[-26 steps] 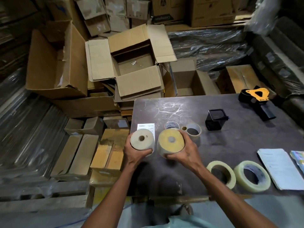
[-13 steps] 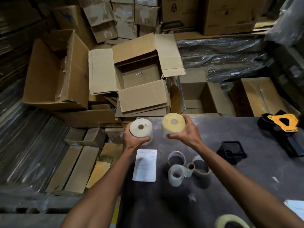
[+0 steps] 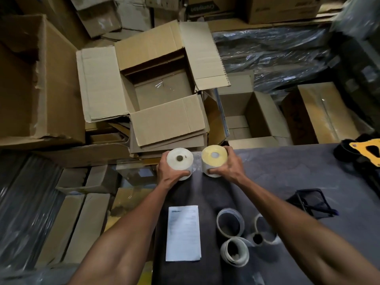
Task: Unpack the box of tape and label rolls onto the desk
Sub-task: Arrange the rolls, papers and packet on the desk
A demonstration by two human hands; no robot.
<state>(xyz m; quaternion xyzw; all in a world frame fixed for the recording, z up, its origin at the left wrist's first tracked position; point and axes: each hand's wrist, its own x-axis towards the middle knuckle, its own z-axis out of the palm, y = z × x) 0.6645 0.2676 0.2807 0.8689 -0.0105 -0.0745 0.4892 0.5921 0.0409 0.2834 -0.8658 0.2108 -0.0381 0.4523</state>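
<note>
My left hand (image 3: 168, 171) grips a white label roll (image 3: 180, 159) at the far left corner of the dark desk (image 3: 277, 177). Just to its right, my right hand (image 3: 230, 167) grips a yellow-topped label roll (image 3: 213, 157). Both rolls stand on end, close together; I cannot tell whether they touch the desk. Beyond the desk's far edge sits the open cardboard box (image 3: 162, 93), flaps spread, with nothing visible inside. Near me on the desk lie several thin tape rolls (image 3: 230, 222) and a white printed sheet (image 3: 183, 233).
A black mesh holder (image 3: 312, 202) stands at the right of the desk, and a yellow-and-black tape dispenser (image 3: 364, 151) at its far right edge. Cardboard boxes (image 3: 255, 112) and plastic-wrapped stacks (image 3: 24, 202) crowd the floor to the left and behind.
Both hands have carried the two rolls forward, away from me, to the desk's far left corner. My head has tilted forward, so the sheet and thin rolls now appear nearer me.
</note>
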